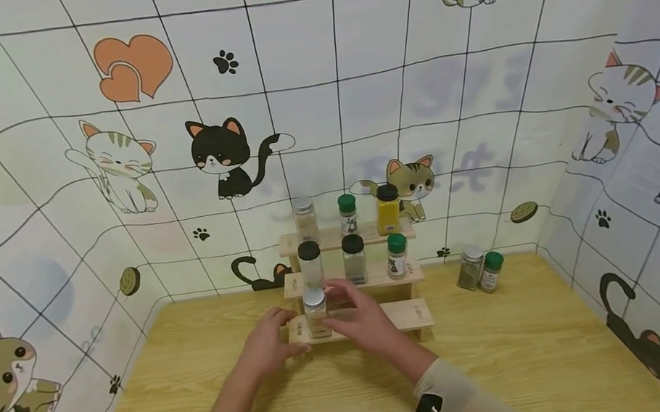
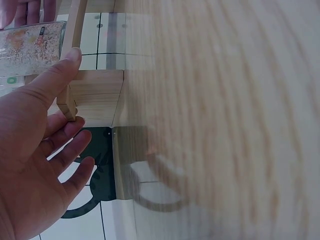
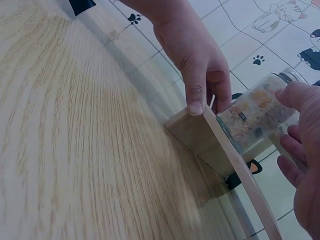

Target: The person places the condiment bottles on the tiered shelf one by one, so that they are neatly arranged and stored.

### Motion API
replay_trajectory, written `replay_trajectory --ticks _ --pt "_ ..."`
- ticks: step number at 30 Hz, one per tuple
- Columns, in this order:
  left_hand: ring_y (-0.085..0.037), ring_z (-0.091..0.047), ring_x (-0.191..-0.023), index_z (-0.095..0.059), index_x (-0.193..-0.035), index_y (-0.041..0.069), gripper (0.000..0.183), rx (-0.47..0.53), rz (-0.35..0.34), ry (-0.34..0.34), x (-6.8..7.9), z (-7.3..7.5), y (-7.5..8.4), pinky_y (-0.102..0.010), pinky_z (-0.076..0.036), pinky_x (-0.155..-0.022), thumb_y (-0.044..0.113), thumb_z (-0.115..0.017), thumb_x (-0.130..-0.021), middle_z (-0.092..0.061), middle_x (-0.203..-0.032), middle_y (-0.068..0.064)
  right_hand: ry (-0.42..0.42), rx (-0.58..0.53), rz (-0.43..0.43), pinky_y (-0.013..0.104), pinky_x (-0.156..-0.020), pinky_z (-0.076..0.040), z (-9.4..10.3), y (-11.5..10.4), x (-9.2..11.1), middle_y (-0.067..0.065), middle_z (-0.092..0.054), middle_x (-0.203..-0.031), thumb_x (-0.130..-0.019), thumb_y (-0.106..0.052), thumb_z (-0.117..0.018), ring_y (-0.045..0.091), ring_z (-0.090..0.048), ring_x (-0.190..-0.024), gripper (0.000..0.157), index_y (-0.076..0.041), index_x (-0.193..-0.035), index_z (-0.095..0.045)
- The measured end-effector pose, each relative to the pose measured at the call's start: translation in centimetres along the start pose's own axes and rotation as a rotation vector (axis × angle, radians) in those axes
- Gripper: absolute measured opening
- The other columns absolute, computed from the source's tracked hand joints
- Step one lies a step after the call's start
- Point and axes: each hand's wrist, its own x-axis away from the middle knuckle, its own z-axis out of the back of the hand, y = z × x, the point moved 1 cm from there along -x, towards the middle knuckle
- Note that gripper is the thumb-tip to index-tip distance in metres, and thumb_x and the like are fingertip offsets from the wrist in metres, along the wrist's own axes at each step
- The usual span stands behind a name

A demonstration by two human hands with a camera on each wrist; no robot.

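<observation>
A spice jar [image 1: 317,315] with a silver lid and pale pinkish-orange grains stands upright at the left of the bottom step of a wooden three-step rack [image 1: 389,313]. My right hand [image 1: 359,318] is curled around this jar from the right. Its thumb [image 3: 290,96] lies on the glass, and the other fingers bend along the far side. My left hand [image 1: 268,342] pinches the left end of that bottom step. In the left wrist view its thumb [image 2: 74,56] presses the board's edge, with the fingers on the other side.
On the upper steps stand several jars, among them a yellow one [image 1: 388,212], a green-lidded one [image 1: 398,256] and a black-lidded one [image 1: 354,260]. Two more jars, one silver-lidded [image 1: 471,269] and one green-lidded [image 1: 491,273], stand on the table [image 1: 527,348] to the right. Cat-patterned sheets [image 1: 301,41] hang around.
</observation>
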Motion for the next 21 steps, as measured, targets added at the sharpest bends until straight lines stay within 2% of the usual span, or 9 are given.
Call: replay_trajectory --ticks 5,10,14,21 --pt "-0.035 -0.066 -0.126 -0.071 -0.137 0.007 0.068 0.018 0.012 -0.006 0.0 0.1 0.3 -0.058 -0.056 -0.106 0.032 -0.102 -0.082 -0.066 -0.132 -0.007 0.039 0.041 -0.053 0.053 -0.114 -0.053 1.9 0.6 1.2 0.008 -0.069 -0.14 -0.102 -0.014 -0.083 0.029 -0.065 -0.132 0.056 -0.017 -0.152 -0.06" --pt "-0.035 -0.066 -0.127 -0.071 -0.139 0.007 0.069 0.01 0.015 -0.012 0.0 0.0 0.3 -0.058 -0.056 -0.107 0.033 -0.102 -0.082 -0.065 -0.133 -0.007 0.048 0.04 -0.106 0.038 -0.098 -0.059 4.8 2.0 2.9 0.009 -0.075 -0.121 -0.102 -0.011 -0.082 0.024 -0.071 -0.112 0.035 -0.005 -0.134 -0.07" --pt "-0.035 -0.066 -0.128 -0.071 -0.14 0.008 0.069 0.008 0.014 -0.013 0.0 0.0 0.4 -0.057 -0.056 -0.107 0.033 -0.101 -0.083 -0.065 -0.133 -0.006 0.066 0.056 -0.135 0.028 -0.088 -0.057 7.7 3.4 4.7 0.005 -0.074 -0.111 -0.104 -0.015 -0.081 0.019 -0.07 -0.101 0.03 -0.001 -0.128 -0.071" --pt "-0.036 -0.066 -0.128 -0.07 -0.14 0.007 0.071 -0.013 -0.003 -0.007 0.0 0.1 0.2 -0.059 -0.055 -0.107 0.035 -0.102 -0.082 -0.066 -0.135 -0.008 0.203 0.162 -0.114 0.027 -0.083 -0.057 13.0 5.0 7.7 0.003 -0.075 -0.105 -0.105 -0.016 -0.079 0.015 -0.069 -0.093 0.024 -0.002 -0.124 -0.072"
